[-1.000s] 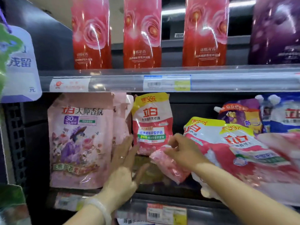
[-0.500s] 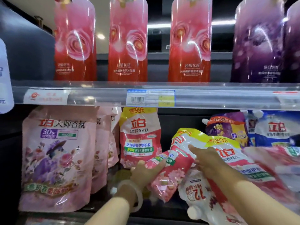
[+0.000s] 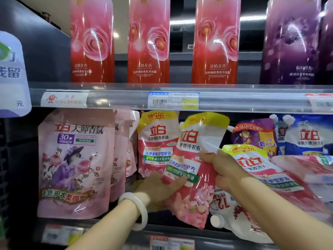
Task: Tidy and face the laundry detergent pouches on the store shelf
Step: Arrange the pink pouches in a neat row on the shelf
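Observation:
A red, white and yellow detergent pouch is held nearly upright, leaning a little, in the middle of the lower shelf. My left hand grips its lower left edge and my right hand holds its right side. A matching pouch stands upright just behind it to the left. Further left stand tall pink floral pouches. To the right, more red and yellow pouches lie slumped, and one white pouch hangs upside down with its cap towards me.
Purple and blue pouches stand at the back right. The upper shelf rail carries price tags, with red and purple bottles above. A hanging sign juts out at the left. The lower rail runs below.
The pouch has been lifted from lying slanted to nearly upright. My left hand went from open and empty to gripping its lower edge, and my right hand slid up its right side.

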`<state>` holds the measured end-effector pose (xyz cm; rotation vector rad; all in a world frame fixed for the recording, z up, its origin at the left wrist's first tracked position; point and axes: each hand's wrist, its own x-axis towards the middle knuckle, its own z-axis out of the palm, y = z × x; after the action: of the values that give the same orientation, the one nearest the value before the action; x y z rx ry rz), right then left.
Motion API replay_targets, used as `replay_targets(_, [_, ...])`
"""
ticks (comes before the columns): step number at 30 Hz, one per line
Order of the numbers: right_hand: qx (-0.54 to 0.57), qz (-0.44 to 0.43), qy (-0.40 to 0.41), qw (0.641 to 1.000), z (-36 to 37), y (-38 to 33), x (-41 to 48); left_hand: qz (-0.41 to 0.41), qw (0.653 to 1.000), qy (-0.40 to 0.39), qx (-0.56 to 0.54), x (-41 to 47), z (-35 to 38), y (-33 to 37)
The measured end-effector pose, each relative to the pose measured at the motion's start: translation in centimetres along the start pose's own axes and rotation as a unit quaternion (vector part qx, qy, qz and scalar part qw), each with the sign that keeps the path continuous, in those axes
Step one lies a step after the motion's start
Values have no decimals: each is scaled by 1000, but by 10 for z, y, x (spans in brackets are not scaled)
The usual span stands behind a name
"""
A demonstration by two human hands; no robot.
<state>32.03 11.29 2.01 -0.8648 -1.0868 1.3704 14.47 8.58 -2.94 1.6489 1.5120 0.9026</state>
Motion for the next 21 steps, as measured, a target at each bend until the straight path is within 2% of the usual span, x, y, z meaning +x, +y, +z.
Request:
replay_targets(1, [-2,-18,-28,999,2,-1,-5,24,999,-9,-44,-5,-4,4])
replay_targets(4, [-9,-63,-97,993,8,3,-12,52,985,31,-164,-10,-17,2])
replay_targets(7, [-23,-104,-116,988,14,10,-7,66,974,40,-213,-14,-17,-9])
replay_targets(10, [-27,-133,-101,986,23,16,4,82,947,139,-276,-11,-11,-23])
replay_targets(13, [-55,-161,-74,983,41,16,20,110,926,250,-261,0,-15,-25])
replay_targets(16, [-92,-179,-17,979,48,10,40,80,909,327,-246,21,-32,-23])
replay_targets(18, [-148,-161,8,976,46,15,51,64,913,342,-215,28,-36,-23])
replay_targets(21, [-220,-127,-4,967,38,28,54,45,949,310,-46,34,-21,-35])
